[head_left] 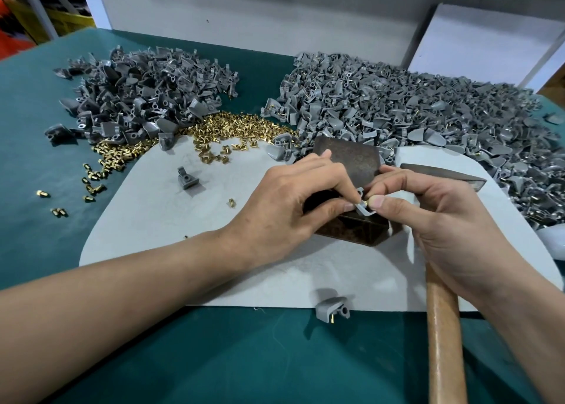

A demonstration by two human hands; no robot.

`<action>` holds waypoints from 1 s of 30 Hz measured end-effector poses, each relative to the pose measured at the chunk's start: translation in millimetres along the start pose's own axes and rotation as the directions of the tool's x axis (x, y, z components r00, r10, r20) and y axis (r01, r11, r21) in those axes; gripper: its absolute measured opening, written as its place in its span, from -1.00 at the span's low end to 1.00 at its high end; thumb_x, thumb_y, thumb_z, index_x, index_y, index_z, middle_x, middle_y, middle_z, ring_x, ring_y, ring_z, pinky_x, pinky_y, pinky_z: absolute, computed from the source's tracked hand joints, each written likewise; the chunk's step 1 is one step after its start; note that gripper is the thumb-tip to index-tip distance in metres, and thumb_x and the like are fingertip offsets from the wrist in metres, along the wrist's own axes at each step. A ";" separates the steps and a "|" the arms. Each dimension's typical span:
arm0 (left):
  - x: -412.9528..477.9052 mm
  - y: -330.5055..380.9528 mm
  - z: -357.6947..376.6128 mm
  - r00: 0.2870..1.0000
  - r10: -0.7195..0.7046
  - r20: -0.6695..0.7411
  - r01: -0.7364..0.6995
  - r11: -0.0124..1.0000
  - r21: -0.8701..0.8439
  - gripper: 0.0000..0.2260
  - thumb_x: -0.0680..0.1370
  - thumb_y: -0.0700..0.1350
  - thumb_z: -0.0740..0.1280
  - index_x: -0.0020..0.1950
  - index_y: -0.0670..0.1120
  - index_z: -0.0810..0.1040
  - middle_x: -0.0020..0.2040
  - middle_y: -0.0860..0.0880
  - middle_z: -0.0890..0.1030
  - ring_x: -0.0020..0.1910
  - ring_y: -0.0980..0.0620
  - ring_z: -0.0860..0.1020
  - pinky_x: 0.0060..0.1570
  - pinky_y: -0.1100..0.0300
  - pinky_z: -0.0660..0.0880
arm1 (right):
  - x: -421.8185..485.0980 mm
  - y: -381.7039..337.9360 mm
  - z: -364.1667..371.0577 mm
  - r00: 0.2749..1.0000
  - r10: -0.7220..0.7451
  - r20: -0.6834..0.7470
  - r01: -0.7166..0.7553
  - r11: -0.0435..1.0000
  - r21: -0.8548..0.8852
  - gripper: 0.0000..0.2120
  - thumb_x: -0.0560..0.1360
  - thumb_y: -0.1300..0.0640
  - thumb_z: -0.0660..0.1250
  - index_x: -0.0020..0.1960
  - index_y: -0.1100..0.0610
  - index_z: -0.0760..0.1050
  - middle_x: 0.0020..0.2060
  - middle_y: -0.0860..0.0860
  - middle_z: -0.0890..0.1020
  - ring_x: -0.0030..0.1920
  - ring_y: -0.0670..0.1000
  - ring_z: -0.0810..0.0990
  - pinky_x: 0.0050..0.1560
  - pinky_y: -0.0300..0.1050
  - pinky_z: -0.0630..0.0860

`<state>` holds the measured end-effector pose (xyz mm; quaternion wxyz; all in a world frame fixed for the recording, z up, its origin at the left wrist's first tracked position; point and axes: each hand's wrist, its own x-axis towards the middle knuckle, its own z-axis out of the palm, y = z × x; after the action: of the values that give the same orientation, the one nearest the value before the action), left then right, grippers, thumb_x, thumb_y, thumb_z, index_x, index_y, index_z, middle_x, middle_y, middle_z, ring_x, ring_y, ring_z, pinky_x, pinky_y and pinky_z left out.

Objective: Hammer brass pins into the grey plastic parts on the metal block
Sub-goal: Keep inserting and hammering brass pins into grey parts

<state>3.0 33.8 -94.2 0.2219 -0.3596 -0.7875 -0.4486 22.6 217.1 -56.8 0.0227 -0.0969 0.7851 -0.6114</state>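
A dark rusty metal block (356, 162) stands on a pale mat (232, 269) at the middle of the table. Over its near edge my left hand (290, 201) pinches a small grey plastic part (363, 209). My right hand (434, 220) pinches a brass pin (366, 203) against that part with thumb and forefinger. A hammer lies under my right hand, its wooden handle (444, 339) running toward me and its metal head (446, 175) beside the block.
A heap of grey parts (143, 94) lies at the back left, a larger heap (412, 113) at the back right. Loose brass pins (220, 131) spread between them. Single grey parts lie on the mat (187, 178) and at its near edge (333, 308).
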 end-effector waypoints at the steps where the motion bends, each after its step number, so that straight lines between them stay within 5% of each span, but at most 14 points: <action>1: -0.2 -0.1 0.0 1.000 -0.001 -0.004 0.001 1.000 0.002 -0.95 0.48 -0.28 0.40 -0.10 -0.26 0.62 -0.17 -0.10 0.65 -0.14 -0.05 0.61 0.40 0.05 0.33 | -0.1 0.0 0.3 1.000 0.005 -0.008 -0.005 1.000 0.010 -0.89 0.20 0.05 0.43 -0.31 0.07 0.64 -0.12 0.00 0.68 0.28 -0.25 0.43 0.19 -0.28 0.30; 6: -1.1 -1.0 -1.0 0.999 -0.036 -0.001 0.036 0.999 -0.028 -0.96 0.48 -0.28 0.42 -0.09 -0.24 0.62 -0.16 -0.09 0.65 -0.11 -0.06 0.62 0.42 0.07 0.30 | 0.0 -1.7 1.4 1.000 -0.005 -0.006 0.005 0.999 0.054 -0.89 0.25 0.07 0.41 -0.30 0.10 0.65 -0.09 0.21 0.63 -0.09 -0.27 0.55 -0.07 -0.50 0.41; 16: -1.4 1.4 -0.8 0.998 -0.049 -0.036 0.047 0.997 -0.061 -0.93 0.47 -0.23 0.44 -0.09 -0.21 0.63 -0.15 -0.07 0.68 -0.10 -0.03 0.63 0.39 0.05 0.35 | 0.1 2.3 -0.2 0.999 -0.038 -0.023 0.040 0.995 0.092 -0.87 0.25 0.08 0.39 -0.26 0.11 0.65 -0.28 0.02 0.66 -0.23 -0.22 0.60 -0.25 -0.46 0.47; 21: -1.6 0.6 -1.2 0.998 -0.060 -0.029 0.059 0.998 -0.029 -0.92 0.46 -0.22 0.45 -0.10 -0.21 0.60 -0.16 -0.06 0.65 -0.11 -0.04 0.62 0.32 0.14 0.40 | -1.1 1.7 1.5 0.999 -0.024 -0.024 0.025 0.997 0.072 -0.82 0.24 0.06 0.42 -0.21 0.13 0.64 -0.29 0.06 0.67 -0.28 -0.04 0.60 -0.17 -0.23 0.56; 24: -1.5 0.8 -2.0 0.997 -0.077 -0.017 0.077 0.997 -0.011 -0.89 0.47 -0.21 0.46 -0.08 -0.19 0.56 -0.14 -0.04 0.63 -0.10 -0.02 0.59 0.10 0.05 0.50 | -1.0 3.5 2.1 0.995 -0.084 -0.061 0.081 0.996 -0.039 -0.87 0.29 0.07 0.43 -0.20 0.10 0.64 -0.24 0.06 0.66 -0.17 -0.04 0.58 0.03 -0.08 0.49; 27: -1.1 1.7 -4.0 0.996 -0.091 0.001 0.091 0.995 -0.031 -0.81 0.47 -0.20 0.45 0.06 -0.15 0.55 -0.09 0.02 0.61 -0.06 0.15 0.56 0.01 0.31 0.49 | -0.3 5.0 5.1 0.986 -0.157 -0.061 0.151 0.984 -0.093 -0.96 0.37 0.17 0.47 -0.19 0.06 0.63 -0.25 0.00 0.66 -0.15 -0.02 0.59 0.07 0.00 0.47; 30: -0.2 2.3 -4.6 0.995 -0.101 0.004 0.101 0.994 -0.036 -0.75 0.47 -0.20 0.45 0.13 -0.12 0.57 -0.05 0.04 0.62 -0.02 0.18 0.55 0.03 0.35 0.47 | 0.1 7.0 6.4 0.975 -0.209 -0.070 0.196 0.968 -0.158 -0.93 0.38 0.15 0.45 -0.16 0.01 0.61 -0.25 0.03 0.66 -0.13 0.10 0.61 0.12 0.22 0.49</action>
<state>5.0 30.5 -90.8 0.1915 -0.3239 -0.7969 -0.4727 22.7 212.6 -65.2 -0.0810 -0.1515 0.8150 -0.5534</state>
